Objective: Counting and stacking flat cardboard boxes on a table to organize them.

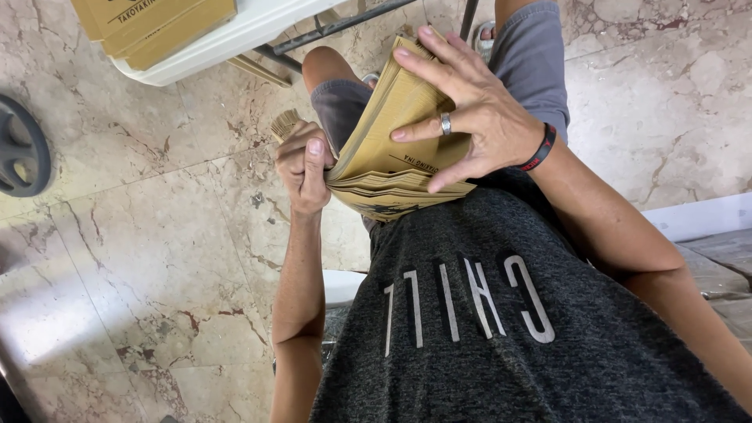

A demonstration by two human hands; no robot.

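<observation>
**Head view: two hands on a thick stack of flat tan cardboard pieces**

Head camera looks straight down, and the stack of flat tan cardboard pieces [392, 157] sits right in the middle, propped against the person's dark grey shirt [501, 329] and resting over the lap. The left hand [304, 164] is at the stack's left edge, fingers [313, 153] curled together into a fist, clamped on that edge with the thumb pressing along it. The right hand [470, 117] lies flat on top of the stack, fingers [423, 129] spread apart and pressing down on the uppermost sheet (a silver ring [445, 123] shows on one finger, and a black and red wristband [540, 149] sits just right of the stack). The sheets fan a little at the stack's near end, where the layers show as thin lines.

Beyond the stack, grey shorts [533, 55] and a bare knee [329, 63] come into view. Up and to the left of the stack, a white worktop [227, 39] carries more tan cardboard [149, 23]. Far left of the stack, a dark round wheel-like object [22, 157] lies on the marble floor [141, 258].
</observation>
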